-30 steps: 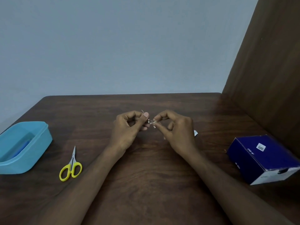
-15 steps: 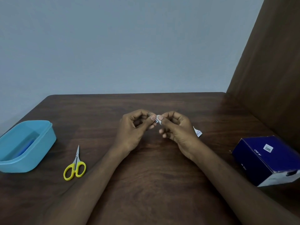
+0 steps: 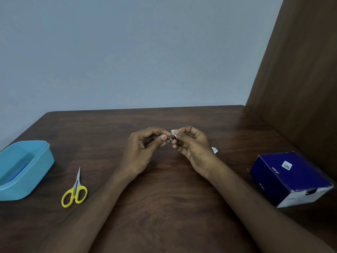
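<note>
Both hands meet above the middle of the dark wooden table (image 3: 164, 207). My left hand (image 3: 140, 152) pinches a thin metal needle (image 3: 160, 132) between thumb and forefinger. My right hand (image 3: 193, 148) pinches a small white piece (image 3: 173, 132), with a tiny metal part (image 3: 170, 139) showing between the two thumbs. What the metal part is cannot be made out. A white paper scrap (image 3: 214, 149) lies on the table just behind my right wrist.
A light blue plastic tub (image 3: 27, 178) stands at the left edge. Yellow-handled scissors (image 3: 75, 190) lie shut beside it, tips pointing away. A dark blue cardboard box (image 3: 290, 178) sits at the right, near a brown wooden side panel (image 3: 300, 79).
The needle's tip, sticking up above my left thumb a second ago, now lies lower and flatter. The white piece now shows above my right thumb. The view has shifted slightly.
</note>
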Tool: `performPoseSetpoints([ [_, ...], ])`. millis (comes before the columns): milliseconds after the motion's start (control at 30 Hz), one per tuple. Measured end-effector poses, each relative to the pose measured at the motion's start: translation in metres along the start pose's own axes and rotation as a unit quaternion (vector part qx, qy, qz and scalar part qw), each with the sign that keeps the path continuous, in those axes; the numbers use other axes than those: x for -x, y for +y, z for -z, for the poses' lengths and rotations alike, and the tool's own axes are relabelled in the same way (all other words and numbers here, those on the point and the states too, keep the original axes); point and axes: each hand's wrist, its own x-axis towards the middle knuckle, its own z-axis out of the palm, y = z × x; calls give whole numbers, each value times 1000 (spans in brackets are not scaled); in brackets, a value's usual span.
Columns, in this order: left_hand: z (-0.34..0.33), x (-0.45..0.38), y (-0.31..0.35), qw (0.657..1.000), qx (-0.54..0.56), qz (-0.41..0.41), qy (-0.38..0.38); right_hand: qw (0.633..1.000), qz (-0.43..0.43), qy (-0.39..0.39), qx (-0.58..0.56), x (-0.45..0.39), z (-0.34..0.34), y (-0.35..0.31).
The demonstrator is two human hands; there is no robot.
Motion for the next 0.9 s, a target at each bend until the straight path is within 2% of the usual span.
performPoseSetpoints([
  [100,-2,-1,-1,1000,-7,3,-13,1000,12,26,0,-3,2,2],
  [267,-1,-4,-5,1000,-8,10,11,997,32,-12,63,-4,4,4],
  [400,-2,-3,-4,998,-60,-4,-14,995,63,47,55,-9,6,9],
  [533,-2,-2,-5,995,-99,-12,-3,987,99,90,84,-11,11,9],
  [633,0,-3,-7,996,-83,5,17,986,115,68,100,-9,10,7],
  [767,-2,-3,-8,997,-55,28,41,981,108,-3,163,-5,8,11],
  [900,-1,-4,-8,996,-77,37,38,973,111,-26,202,-3,6,16],
])
